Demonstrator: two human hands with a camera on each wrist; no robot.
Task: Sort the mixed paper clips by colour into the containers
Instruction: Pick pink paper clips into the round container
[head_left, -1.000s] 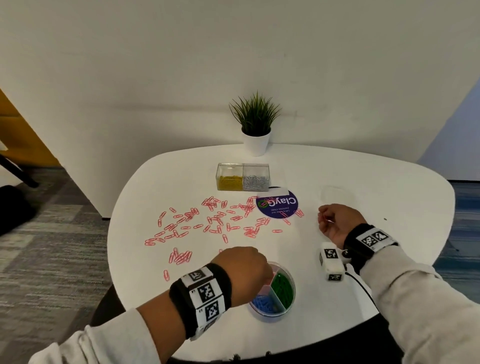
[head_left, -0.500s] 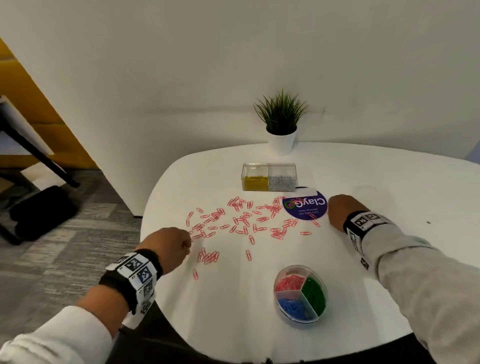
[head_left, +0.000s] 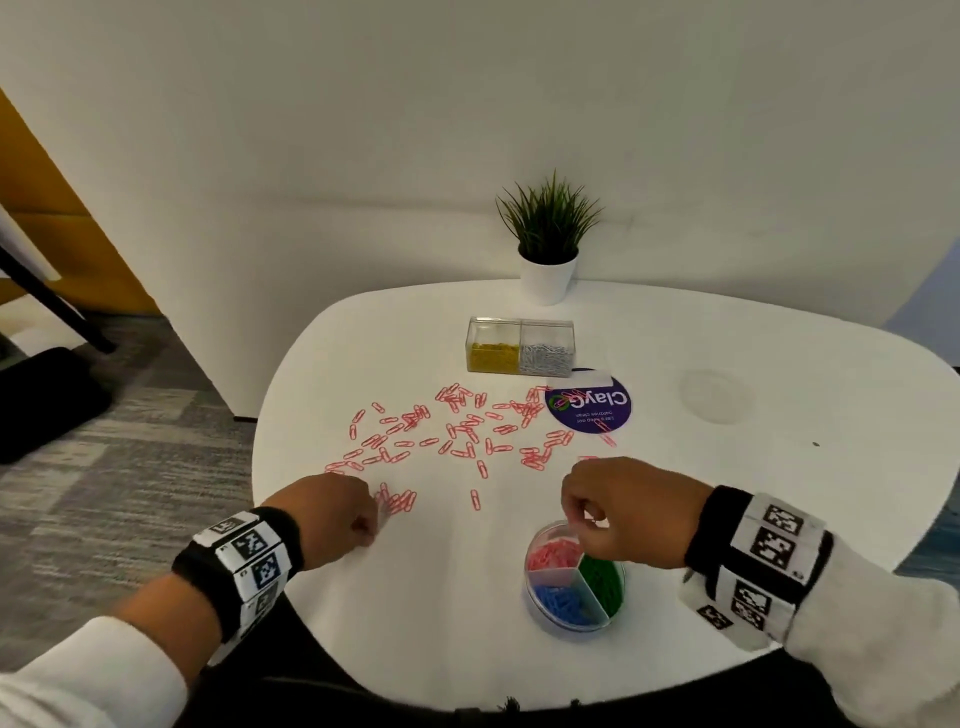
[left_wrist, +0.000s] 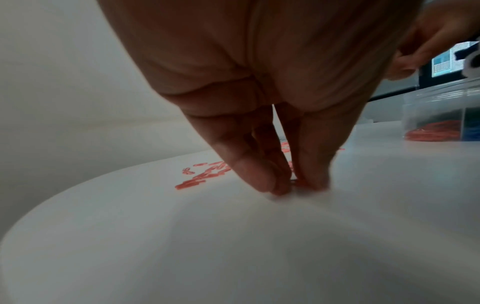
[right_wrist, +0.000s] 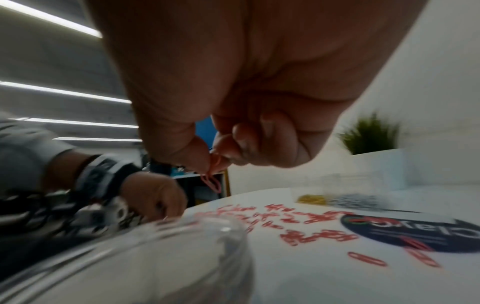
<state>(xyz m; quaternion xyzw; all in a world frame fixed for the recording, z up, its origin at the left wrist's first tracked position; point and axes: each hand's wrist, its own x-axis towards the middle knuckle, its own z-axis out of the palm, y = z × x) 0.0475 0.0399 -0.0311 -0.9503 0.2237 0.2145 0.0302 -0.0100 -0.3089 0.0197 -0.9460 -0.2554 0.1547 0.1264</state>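
Since half a second ago the right hand has been travelling back from the far scatter beside the purple disc to hang over the round divided container, while the left hand has been sliding nearer along the table towards the closest clump of clips.

The right hand is pinching pink paper clips between thumb and forefinger, the other fingers tucked into the palm; the clips are dangling below the fingertips, right above the pink compartment. Holding them there, I judge, is lining up a drop into the matching colour, next to the blue compartment and green compartment, which are already filled.

The left hand is pointing knuckles-up, its fingertips pressing down on the table and closing round a clip from the near cluster. The wrist view is showing a sliver of pink between thumb and fingers, though whether the clip is secured or merely being touched I cannot tell. Working both hands in alternation seems the reason for the split posture: one is delivering as the other is gathering.

The remaining loose pink clips are lying strewn across the middle of the table, a few overlapping the purple disc. Behind them the clear rectangular box is holding yellow and silver clips in its two halves.
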